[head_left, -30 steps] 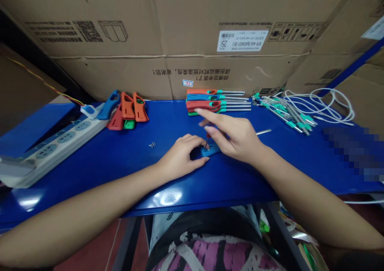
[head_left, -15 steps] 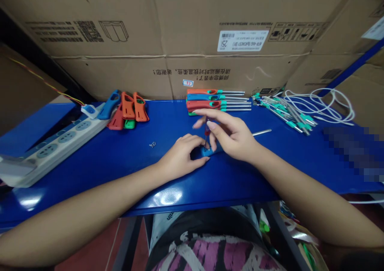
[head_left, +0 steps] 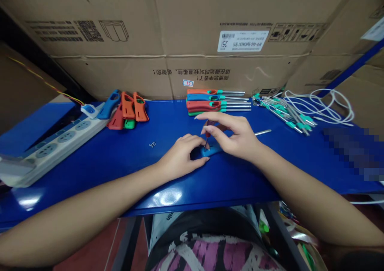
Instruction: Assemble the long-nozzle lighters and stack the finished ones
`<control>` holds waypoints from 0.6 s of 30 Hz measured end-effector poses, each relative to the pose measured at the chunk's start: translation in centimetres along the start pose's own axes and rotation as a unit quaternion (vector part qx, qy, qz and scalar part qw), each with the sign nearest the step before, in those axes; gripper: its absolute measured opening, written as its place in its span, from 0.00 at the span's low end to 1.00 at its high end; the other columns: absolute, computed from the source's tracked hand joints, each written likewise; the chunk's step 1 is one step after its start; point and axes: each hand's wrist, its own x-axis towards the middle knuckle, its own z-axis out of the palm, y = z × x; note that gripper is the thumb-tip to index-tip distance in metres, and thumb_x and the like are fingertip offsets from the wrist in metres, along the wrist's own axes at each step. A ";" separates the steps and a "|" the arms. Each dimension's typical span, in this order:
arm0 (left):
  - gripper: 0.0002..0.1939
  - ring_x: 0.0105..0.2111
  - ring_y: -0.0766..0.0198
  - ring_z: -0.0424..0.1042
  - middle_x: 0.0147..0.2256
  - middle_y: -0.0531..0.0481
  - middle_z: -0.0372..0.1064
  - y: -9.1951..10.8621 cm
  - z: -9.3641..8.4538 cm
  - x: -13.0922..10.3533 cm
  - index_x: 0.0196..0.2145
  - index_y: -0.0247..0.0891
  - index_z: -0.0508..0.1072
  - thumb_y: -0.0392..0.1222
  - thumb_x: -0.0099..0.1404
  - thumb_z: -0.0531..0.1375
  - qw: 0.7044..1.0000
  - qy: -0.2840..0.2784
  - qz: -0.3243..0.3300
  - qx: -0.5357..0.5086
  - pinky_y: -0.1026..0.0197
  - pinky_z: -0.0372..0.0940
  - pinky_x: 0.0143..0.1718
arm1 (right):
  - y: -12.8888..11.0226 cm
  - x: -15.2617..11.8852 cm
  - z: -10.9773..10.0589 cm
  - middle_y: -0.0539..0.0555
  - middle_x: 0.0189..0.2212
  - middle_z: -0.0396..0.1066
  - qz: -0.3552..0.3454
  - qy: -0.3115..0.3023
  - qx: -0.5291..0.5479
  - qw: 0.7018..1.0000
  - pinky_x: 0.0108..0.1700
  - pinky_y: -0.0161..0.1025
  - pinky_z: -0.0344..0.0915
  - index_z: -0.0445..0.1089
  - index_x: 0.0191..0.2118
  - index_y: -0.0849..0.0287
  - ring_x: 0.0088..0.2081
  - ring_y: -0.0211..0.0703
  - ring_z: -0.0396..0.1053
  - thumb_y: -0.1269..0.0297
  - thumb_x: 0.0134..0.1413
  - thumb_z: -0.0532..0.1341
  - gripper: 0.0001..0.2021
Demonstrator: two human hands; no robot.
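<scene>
On the blue table a blue gas lighter [head_left: 212,150] lies flat, its metal tube pointing right past my right hand. My left hand [head_left: 186,154] grips its handle end between thumb and fingers. In my right hand [head_left: 232,134] is a small screwdriver [head_left: 207,134] with a dark red handle, held upright between thumb and fingers. The screwdriver's tip meets the lighter's handle near my left fingertips. Whether a screw sits under the tip is too small to tell. Several loose screws [head_left: 153,144] lie left of my left hand.
Several lighters [head_left: 207,103] are stacked at the back by the cardboard box [head_left: 192,43]. Coloured handle shells [head_left: 128,106] lie beside a white power strip [head_left: 64,137] on the left. Metal lighter tubes [head_left: 289,113] and a white cable [head_left: 339,97] sit at the back right.
My right hand has shifted slightly and its fingers have moved around the screwdriver handle, which stays upright. My left hand and the lighter have hardly moved.
</scene>
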 end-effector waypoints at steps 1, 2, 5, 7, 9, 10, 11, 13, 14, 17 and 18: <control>0.10 0.46 0.57 0.72 0.43 0.51 0.75 0.0 0.0 0.0 0.42 0.40 0.72 0.39 0.64 0.66 1.000 -0.001 0.000 -0.001 0.52 0.65 0.51 | 0.0 0.0 0.0 0.53 0.40 0.80 -0.017 0.027 -0.041 0.999 0.34 0.32 0.72 0.74 0.50 0.58 0.27 0.34 0.73 0.61 0.66 0.60 0.12; 0.10 0.46 0.57 0.72 0.44 0.51 0.75 0.0 0.0 0.0 0.42 0.40 0.72 0.39 0.64 0.66 1.000 -0.001 0.001 -0.002 0.52 0.65 0.51 | 0.0 0.0 0.0 0.53 0.38 0.81 -0.037 0.051 -0.082 0.995 0.36 0.33 0.72 0.76 0.46 0.58 0.27 0.35 0.74 0.60 0.63 0.63 0.10; 0.10 0.46 0.57 0.72 0.44 0.51 0.76 0.0 0.0 0.0 0.43 0.41 0.72 0.40 0.64 0.66 1.000 0.000 0.004 -0.005 0.52 0.64 0.52 | -0.2 -0.1 -0.2 0.55 0.38 0.81 -0.056 0.059 -0.104 0.991 0.41 0.35 0.73 0.76 0.47 0.57 0.33 0.39 0.77 0.61 0.65 0.60 0.11; 0.10 0.45 0.56 0.72 0.43 0.51 0.76 0.0 0.0 0.0 0.42 0.41 0.72 0.40 0.63 0.66 1.000 -0.001 0.004 0.000 0.52 0.65 0.51 | -0.4 0.0 -0.1 0.56 0.45 0.79 -0.011 0.024 -0.012 1.000 0.40 0.36 0.74 0.72 0.55 0.57 0.33 0.37 0.77 0.64 0.69 0.53 0.15; 0.09 0.44 0.56 0.72 0.42 0.50 0.76 0.0 0.0 0.0 0.42 0.41 0.72 0.40 0.64 0.66 1.000 0.000 0.000 0.005 0.52 0.65 0.50 | -0.5 0.1 0.0 0.56 0.48 0.78 0.040 -0.025 0.101 0.994 0.32 0.34 0.73 0.67 0.60 0.57 0.25 0.32 0.74 0.64 0.71 0.50 0.18; 0.09 0.44 0.56 0.72 0.42 0.50 0.76 0.0 0.0 0.0 0.41 0.41 0.72 0.40 0.64 0.66 1.000 0.001 -0.002 0.005 0.52 0.65 0.50 | -0.4 0.2 0.0 0.55 0.46 0.78 0.056 -0.036 0.131 0.989 0.28 0.33 0.72 0.67 0.60 0.58 0.22 0.31 0.71 0.63 0.71 0.51 0.18; 0.09 0.45 0.56 0.72 0.42 0.50 0.76 0.0 0.0 0.0 0.41 0.41 0.72 0.41 0.64 0.65 1.000 0.000 -0.003 0.003 0.52 0.65 0.50 | -0.3 0.2 0.0 0.55 0.44 0.79 0.060 -0.030 0.131 0.989 0.26 0.33 0.70 0.69 0.58 0.58 0.20 0.30 0.69 0.62 0.70 0.53 0.16; 0.09 0.46 0.56 0.72 0.44 0.50 0.76 0.0 0.0 0.0 0.42 0.41 0.72 0.40 0.64 0.65 1.000 -0.001 -0.002 -0.003 0.51 0.65 0.51 | 0.0 0.3 -0.1 0.53 0.39 0.79 0.032 0.020 0.056 0.998 0.28 0.33 0.70 0.75 0.50 0.58 0.21 0.31 0.69 0.60 0.65 0.60 0.12; 0.09 0.47 0.55 0.72 0.44 0.50 0.76 0.0 0.0 0.0 0.42 0.41 0.73 0.40 0.64 0.65 1.000 -0.003 -0.001 -0.005 0.51 0.65 0.52 | 0.2 0.2 -0.2 0.52 0.36 0.80 0.006 0.047 0.000 0.999 0.30 0.34 0.70 0.76 0.46 0.57 0.22 0.33 0.70 0.59 0.62 0.64 0.11; 0.10 0.46 0.56 0.72 0.44 0.50 0.76 -0.1 0.0 0.0 0.43 0.41 0.72 0.40 0.64 0.66 1.000 0.001 0.004 -0.006 0.51 0.65 0.52 | 0.4 0.0 -0.5 0.52 0.34 0.80 -0.082 0.060 -0.126 0.987 0.36 0.35 0.71 0.77 0.44 0.57 0.29 0.38 0.75 0.59 0.61 0.65 0.10; 0.10 0.46 0.56 0.72 0.44 0.50 0.76 -0.1 0.0 0.0 0.43 0.41 0.72 0.40 0.64 0.66 1.000 0.001 0.005 -0.006 0.52 0.65 0.51 | 0.4 -0.1 -0.5 0.53 0.37 0.81 -0.096 0.046 -0.139 0.985 0.39 0.35 0.72 0.76 0.48 0.57 0.33 0.39 0.77 0.61 0.63 0.63 0.11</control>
